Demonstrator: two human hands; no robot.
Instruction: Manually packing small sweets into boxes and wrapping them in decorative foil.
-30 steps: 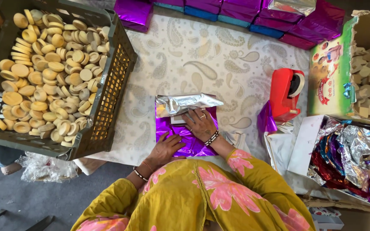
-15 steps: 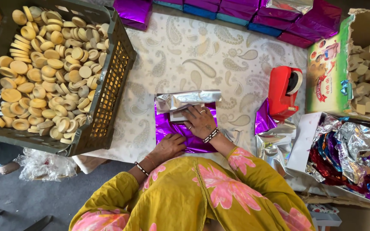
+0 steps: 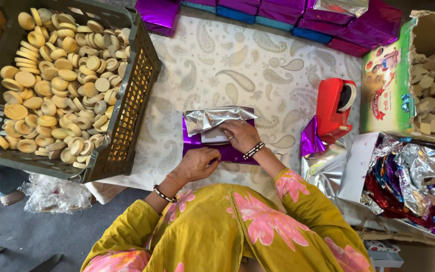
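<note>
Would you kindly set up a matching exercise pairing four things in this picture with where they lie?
Things:
1. round biscuits
2. tape dispenser
3. purple foil sheet
4. wrapped purple boxes

Places:
A. along the far edge of the cloth
B. under both hands
C. in the dark crate on the left
D. right of the hands, beside the printed carton

Pairs: 1-C, 2-D, 3-B, 4-A

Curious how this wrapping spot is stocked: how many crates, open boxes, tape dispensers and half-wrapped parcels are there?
Crate: 1
Open boxes: 2
Tape dispenser: 1
Half-wrapped parcel: 1
Total: 5
</note>
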